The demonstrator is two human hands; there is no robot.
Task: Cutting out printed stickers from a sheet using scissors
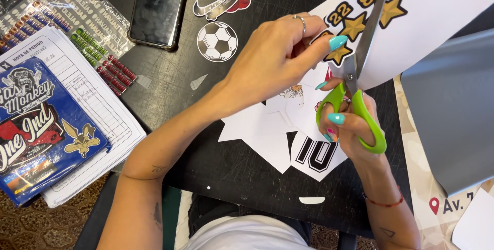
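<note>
One green-handled scissors [355,75], one white sticker sheet [432,18], three gold stars on it. Right hand [350,126] fingers through scissor loops, gripping. Left hand [280,57] pinches sheet edge left of blades. One phone [158,5] far left of scissors.

scissors [355,75]: 1 | phone [158,5]: 1 | football sticker [217,41]: 1 | hands: 2

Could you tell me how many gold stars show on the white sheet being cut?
3: one star at the blade's right, one left of it, one by the left hand's fingertip; others may be hidden.
</note>
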